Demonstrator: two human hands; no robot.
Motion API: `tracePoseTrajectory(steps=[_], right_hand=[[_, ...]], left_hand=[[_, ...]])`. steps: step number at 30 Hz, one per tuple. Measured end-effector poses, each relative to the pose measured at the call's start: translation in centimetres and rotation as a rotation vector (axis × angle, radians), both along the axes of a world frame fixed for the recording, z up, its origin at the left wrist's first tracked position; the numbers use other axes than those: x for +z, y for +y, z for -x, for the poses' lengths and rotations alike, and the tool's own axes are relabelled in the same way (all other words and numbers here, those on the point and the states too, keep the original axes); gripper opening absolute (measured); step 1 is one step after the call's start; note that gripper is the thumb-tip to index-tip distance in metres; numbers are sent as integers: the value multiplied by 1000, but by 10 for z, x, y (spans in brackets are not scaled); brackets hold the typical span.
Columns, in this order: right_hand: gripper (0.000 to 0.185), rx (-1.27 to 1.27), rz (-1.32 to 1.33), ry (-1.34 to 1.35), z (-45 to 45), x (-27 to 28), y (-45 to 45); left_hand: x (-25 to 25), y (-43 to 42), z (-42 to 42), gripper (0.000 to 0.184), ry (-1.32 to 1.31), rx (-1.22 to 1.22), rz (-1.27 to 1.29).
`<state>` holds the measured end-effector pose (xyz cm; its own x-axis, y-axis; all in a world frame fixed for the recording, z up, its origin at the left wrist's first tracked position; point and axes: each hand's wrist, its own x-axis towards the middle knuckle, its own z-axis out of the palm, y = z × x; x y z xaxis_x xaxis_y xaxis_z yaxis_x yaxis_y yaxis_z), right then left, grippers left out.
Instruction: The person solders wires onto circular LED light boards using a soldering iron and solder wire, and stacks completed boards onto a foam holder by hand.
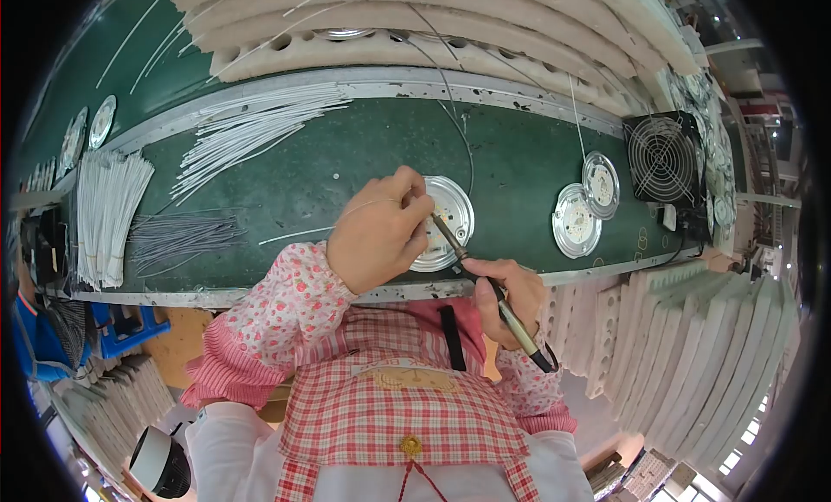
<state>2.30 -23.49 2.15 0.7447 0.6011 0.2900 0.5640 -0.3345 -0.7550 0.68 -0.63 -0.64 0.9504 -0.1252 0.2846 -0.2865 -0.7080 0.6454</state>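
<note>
My left hand (378, 231) is closed in a pinch over a round silver metal disc (460, 209) with small parts at its centre. A white wire (294, 236) sticks out to the left from under this hand, and a thin strand crosses its back; the fingertips' exact grip is partly hidden. My right hand (512, 296) is wrapped around a soldering iron (519, 329). The iron's tip points up and left onto the disc, close to my left fingertips. A grey wire (468, 156) runs from behind the disc up the green bench (511, 169).
On the left lie loose white wires (251, 134), a bundle of white wires (108, 216) and grey wires (186, 240). Two more discs (576, 225) overlap at right beside a black fan (662, 156). Stacked pale foam trays (433, 35) stand behind the bench; more trays (684, 337) stand lower right.
</note>
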Motion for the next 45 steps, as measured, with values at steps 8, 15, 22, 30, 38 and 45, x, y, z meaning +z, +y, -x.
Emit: tracePoseTrajectory(steps=[8, 15, 22, 30, 38, 45], right_hand=[[22, -183, -262, 502, 15, -19, 0], [22, -222, -243, 583, 18, -15, -2], [27, -434, -5, 74, 15, -10, -49], [44, -493, 300, -261, 7, -37, -65], [40, -401, 195, -318, 13, -34, -35], [106, -382, 454, -151, -17, -7, 5]], left_hand=[[-3, 1, 1, 27, -52, 55, -151], [-5, 26, 18, 53, -162, -149, -373], [2, 29, 17, 61, -135, -259, -584], [5, 22, -5, 72, -158, -285, -447], [7, -4, -96, 59, -121, -47, -560], [18, 4, -24, 14, -265, 113, -478]])
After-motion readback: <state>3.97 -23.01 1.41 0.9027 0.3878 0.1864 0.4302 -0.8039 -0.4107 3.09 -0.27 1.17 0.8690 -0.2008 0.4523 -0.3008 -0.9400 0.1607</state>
